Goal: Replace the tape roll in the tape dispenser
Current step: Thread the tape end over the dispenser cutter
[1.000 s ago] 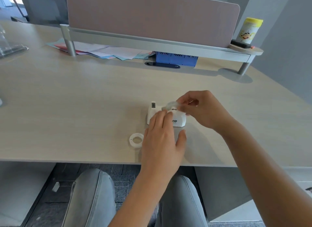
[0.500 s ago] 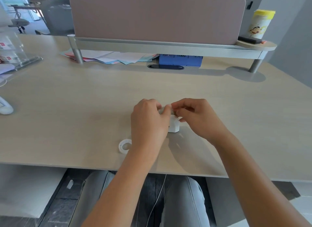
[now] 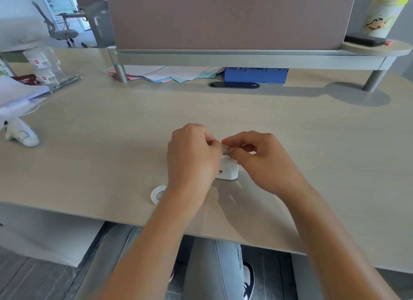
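Fingertips of the left hand [image 3: 192, 159] and right hand [image 3: 263, 163] pinch together above the small white plastic tape dispenser [image 3: 228, 170] on the pale wooden desk [image 3: 111, 132]; what they pinch cannot be told. One white ring-shaped tape core [image 3: 157, 194] lies flat beside the left wrist, untouched.

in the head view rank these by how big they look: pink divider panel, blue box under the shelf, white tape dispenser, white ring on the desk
1. pink divider panel
2. blue box
3. white tape dispenser, partly hidden by both hands, so unsure
4. white ring, partly behind the left wrist

The box is farther away, so its true size is larger still.
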`<state>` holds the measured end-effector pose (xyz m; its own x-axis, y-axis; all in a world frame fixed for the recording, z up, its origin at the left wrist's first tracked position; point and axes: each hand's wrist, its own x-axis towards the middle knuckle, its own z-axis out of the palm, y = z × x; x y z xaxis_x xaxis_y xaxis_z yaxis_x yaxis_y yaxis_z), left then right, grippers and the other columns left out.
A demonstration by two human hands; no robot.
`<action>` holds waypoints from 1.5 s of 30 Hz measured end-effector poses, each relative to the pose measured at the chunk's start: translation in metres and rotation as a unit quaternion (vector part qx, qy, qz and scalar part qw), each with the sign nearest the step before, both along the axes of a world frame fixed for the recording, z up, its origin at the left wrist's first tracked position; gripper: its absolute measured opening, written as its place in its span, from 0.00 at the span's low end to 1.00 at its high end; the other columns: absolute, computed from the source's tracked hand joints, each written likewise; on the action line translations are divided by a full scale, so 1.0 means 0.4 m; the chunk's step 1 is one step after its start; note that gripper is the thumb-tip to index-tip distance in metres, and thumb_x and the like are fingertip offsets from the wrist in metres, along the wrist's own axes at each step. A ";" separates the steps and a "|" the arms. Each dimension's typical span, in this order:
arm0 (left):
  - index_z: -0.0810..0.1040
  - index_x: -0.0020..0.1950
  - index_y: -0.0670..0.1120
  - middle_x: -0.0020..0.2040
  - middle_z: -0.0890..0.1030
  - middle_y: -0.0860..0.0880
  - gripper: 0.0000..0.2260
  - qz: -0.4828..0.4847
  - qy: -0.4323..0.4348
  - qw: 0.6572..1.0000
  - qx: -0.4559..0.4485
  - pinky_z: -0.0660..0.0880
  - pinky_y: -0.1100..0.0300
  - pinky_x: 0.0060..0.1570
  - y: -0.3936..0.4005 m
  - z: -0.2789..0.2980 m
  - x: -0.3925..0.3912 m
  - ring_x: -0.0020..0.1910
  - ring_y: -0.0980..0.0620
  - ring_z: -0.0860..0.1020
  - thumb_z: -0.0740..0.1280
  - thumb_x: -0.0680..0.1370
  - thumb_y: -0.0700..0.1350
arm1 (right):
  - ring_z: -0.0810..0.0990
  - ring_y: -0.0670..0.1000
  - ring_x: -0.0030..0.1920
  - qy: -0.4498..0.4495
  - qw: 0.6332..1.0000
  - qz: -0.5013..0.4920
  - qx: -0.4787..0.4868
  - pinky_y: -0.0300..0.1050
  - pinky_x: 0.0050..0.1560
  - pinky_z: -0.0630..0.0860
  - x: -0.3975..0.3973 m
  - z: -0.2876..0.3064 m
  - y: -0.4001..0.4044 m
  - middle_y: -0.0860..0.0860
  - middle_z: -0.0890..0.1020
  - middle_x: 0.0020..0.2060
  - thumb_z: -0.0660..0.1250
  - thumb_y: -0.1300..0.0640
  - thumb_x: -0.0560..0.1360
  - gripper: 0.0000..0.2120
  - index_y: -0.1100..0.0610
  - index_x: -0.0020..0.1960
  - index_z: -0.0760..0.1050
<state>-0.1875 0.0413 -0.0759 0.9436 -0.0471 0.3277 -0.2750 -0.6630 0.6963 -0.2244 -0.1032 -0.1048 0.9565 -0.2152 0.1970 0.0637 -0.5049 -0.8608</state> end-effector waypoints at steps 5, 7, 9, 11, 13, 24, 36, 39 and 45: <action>0.86 0.40 0.46 0.38 0.86 0.47 0.06 -0.001 0.029 0.999 0.040 0.83 0.48 0.42 0.011 0.023 0.015 0.41 0.40 0.84 0.69 0.72 0.41 | 0.84 0.49 0.48 -0.014 0.998 -0.020 -0.066 0.32 0.47 0.75 0.008 0.006 0.021 0.50 0.84 0.48 0.77 0.54 0.75 0.12 0.53 0.58 0.86; 0.86 0.40 0.47 0.40 0.87 0.47 0.06 -0.011 0.039 0.998 0.046 0.82 0.49 0.44 0.023 0.033 0.028 0.42 0.40 0.84 0.69 0.72 0.42 | 0.82 0.49 0.46 -0.019 0.994 -0.032 -0.107 0.39 0.49 0.77 0.015 0.012 0.035 0.51 0.83 0.47 0.78 0.52 0.74 0.13 0.53 0.57 0.86; 0.85 0.39 0.46 0.38 0.86 0.46 0.06 -0.026 0.047 0.998 0.046 0.83 0.48 0.44 0.037 0.039 0.041 0.41 0.39 0.84 0.69 0.72 0.41 | 0.82 0.50 0.45 -0.017 0.989 -0.042 -0.141 0.46 0.50 0.79 0.022 0.021 0.049 0.51 0.82 0.46 0.77 0.50 0.73 0.11 0.52 0.54 0.87; 0.84 0.38 0.45 0.38 0.86 0.45 0.06 -0.035 0.053 0.997 0.043 0.83 0.46 0.44 0.054 0.040 0.051 0.41 0.38 0.83 0.68 0.72 0.41 | 0.82 0.51 0.46 0.004 0.985 -0.047 -0.168 0.52 0.50 0.80 0.027 0.032 0.060 0.50 0.81 0.46 0.75 0.47 0.74 0.09 0.49 0.51 0.87; 0.84 0.40 0.43 0.38 0.86 0.44 0.06 -0.040 0.055 0.997 0.036 0.82 0.45 0.45 0.071 0.037 0.061 0.42 0.38 0.83 0.68 0.73 0.42 | 0.82 0.52 0.48 0.035 0.977 -0.050 -0.204 0.53 0.50 0.80 0.030 0.044 0.068 0.48 0.81 0.47 0.73 0.45 0.75 0.09 0.47 0.51 0.86; 0.84 0.47 0.42 0.40 0.84 0.50 0.07 -0.073 0.116 0.989 -0.062 0.81 0.51 0.49 0.142 0.007 0.102 0.45 0.43 0.83 0.66 0.77 0.42 | 0.82 0.52 0.48 0.068 0.962 -0.105 -0.244 0.53 0.49 0.81 0.022 0.059 0.112 0.47 0.80 0.48 0.71 0.43 0.76 0.08 0.44 0.51 0.86; 0.78 0.51 0.34 0.50 0.87 0.36 0.08 -0.110 0.211 0.936 -0.258 0.86 0.56 0.40 0.212 -0.042 0.154 0.40 0.49 0.90 0.62 0.80 0.38 | 0.78 0.50 0.61 0.069 0.955 -0.158 -0.241 0.50 0.59 0.76 0.020 0.056 0.157 0.47 0.78 0.57 0.72 0.42 0.76 0.18 0.47 0.63 0.82; 0.77 0.53 0.32 0.52 0.86 0.34 0.10 -0.128 0.245 0.904 -0.327 0.83 0.63 0.35 0.227 -0.047 0.153 0.40 0.48 0.90 0.60 0.81 0.37 | 0.79 0.50 0.60 0.062 0.960 -0.173 -0.211 0.45 0.55 0.73 0.035 0.044 0.179 0.48 0.79 0.57 0.69 0.43 0.79 0.16 0.49 0.62 0.83; 0.71 0.51 0.40 0.55 0.84 0.36 0.07 -0.133 0.258 0.870 -0.398 0.86 0.58 0.39 0.233 -0.049 0.152 0.41 0.44 0.90 0.56 0.84 0.38 | 0.82 0.51 0.53 0.055 0.962 -0.189 -0.189 0.44 0.51 0.75 0.060 0.022 0.204 0.48 0.82 0.55 0.67 0.48 0.81 0.11 0.50 0.58 0.84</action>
<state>-0.1267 0.1345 -0.0954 0.9653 -0.2379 -0.1076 0.1402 0.1245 0.9823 -0.2004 -0.0216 -0.0960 0.8440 -0.4841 0.2308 -0.2671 -0.7526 -0.6019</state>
